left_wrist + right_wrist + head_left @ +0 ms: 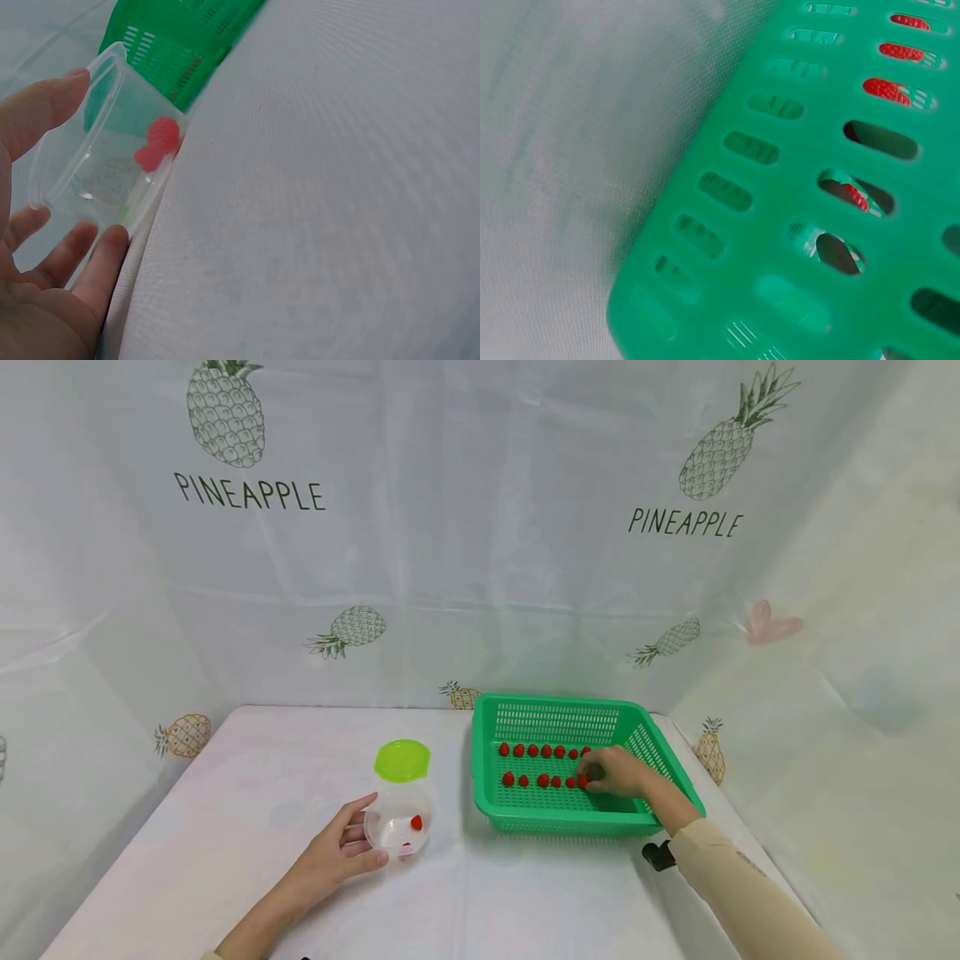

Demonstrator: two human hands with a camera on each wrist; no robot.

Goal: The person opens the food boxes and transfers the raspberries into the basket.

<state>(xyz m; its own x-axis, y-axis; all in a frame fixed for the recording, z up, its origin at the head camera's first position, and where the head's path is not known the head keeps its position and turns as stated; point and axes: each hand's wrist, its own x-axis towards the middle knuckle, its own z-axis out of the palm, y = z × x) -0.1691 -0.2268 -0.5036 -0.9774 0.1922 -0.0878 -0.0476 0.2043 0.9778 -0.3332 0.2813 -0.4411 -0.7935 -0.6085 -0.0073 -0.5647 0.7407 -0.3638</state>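
A clear plastic bowl (392, 833) stands on the table with two red raspberries (163, 135) inside. My left hand (333, 856) holds it from the left, thumb on one side and fingers round the other. Inside the green basket (562, 814), two rows of red raspberries (543, 780) lie on the slotted floor. My right hand (618, 772) reaches in over the right side, its thumb and fingertips pinching a raspberry (583, 782) at the end of the nearer row. Basket wall mostly hides that hand in the right wrist view.
A bright green lid (402, 761) lies on the white table behind the bowl. Near the basket's front right corner there is a small black object (658, 856). Pineapple-printed sheeting (465, 543) hangs at the back and sides.
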